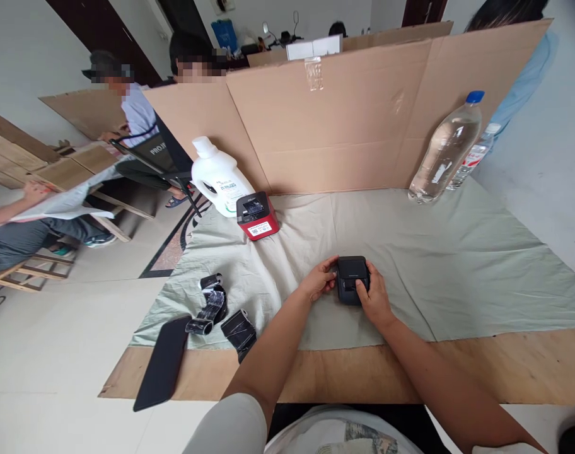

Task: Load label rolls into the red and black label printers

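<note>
A small black box-shaped device, which looks like a portable printer (pixel 352 268), lies on the cloth before me, with a slot across its top. My left hand (pixel 319 279) is at its left side, fingers curled, the index fingertip against its upper left edge. My right hand (pixel 376 296) grips its right side, with the thumb on top near the slot and the fingers along the edge. To the left lie a curling strip of black-printed paper (pixel 214 305) and another black piece (pixel 239 331), partly behind my left forearm.
A dark phone-like slab (pixel 163 362) overhangs the table's front left edge. Behind stand a red-and-black device (pixel 259 217), a white detergent jug (pixel 221 180) and two water bottles, one large (pixel 446 151). A cardboard partition (pixel 325 132) closes the far side. Other people sit beyond.
</note>
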`<state>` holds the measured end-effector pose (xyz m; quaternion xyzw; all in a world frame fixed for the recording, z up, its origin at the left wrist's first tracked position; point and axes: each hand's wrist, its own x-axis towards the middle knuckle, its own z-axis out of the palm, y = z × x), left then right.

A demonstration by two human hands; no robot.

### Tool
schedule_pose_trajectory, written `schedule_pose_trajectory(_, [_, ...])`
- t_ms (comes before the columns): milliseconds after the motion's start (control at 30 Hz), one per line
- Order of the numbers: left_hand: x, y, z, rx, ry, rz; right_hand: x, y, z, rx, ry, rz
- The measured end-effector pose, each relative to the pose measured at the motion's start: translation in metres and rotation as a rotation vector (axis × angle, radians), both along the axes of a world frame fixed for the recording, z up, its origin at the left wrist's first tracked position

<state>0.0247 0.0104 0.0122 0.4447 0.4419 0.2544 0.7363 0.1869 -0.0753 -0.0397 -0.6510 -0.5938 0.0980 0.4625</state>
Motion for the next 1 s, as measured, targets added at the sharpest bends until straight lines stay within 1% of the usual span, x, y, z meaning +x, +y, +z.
schedule_pose_trajectory(167, [0.004, 0.001, 0.003, -0.008, 0.046, 0.008, -0.006, -0.005, 0.007, 0.071, -0.006, -0.057])
schedule_pose_trajectory(367, [0.008, -0.001, 0.007, 0.012, 0.106, 0.015, -0.010, -0.004, 0.002, 0.137, -0.007, -0.094])
schedule_pose_trajectory(467, [0.008, -0.003, 0.006, 0.041, 0.107, 0.030, -0.009, -0.004, -0.001, 0.130, 0.007, -0.090])
schedule_pose_trajectory(600, [0.008, -0.003, 0.004, 0.059, 0.100, 0.028, -0.006, -0.006, 0.001, 0.116, 0.011, -0.084])
schedule_pose_trajectory(767, [0.007, -0.002, 0.005, 0.051, 0.100, 0.017, -0.004, -0.007, 0.006, 0.103, -0.019, 0.004])
schedule_pose_trajectory(933, [0.008, -0.003, 0.007, 0.037, 0.122, 0.036, -0.001, -0.010, 0.009, 0.098, 0.029, -0.018])
schedule_pose_trajectory(1000, [0.009, -0.003, 0.008, 0.028, 0.122, 0.046, 0.006, -0.008, 0.013, 0.053, 0.043, -0.012])
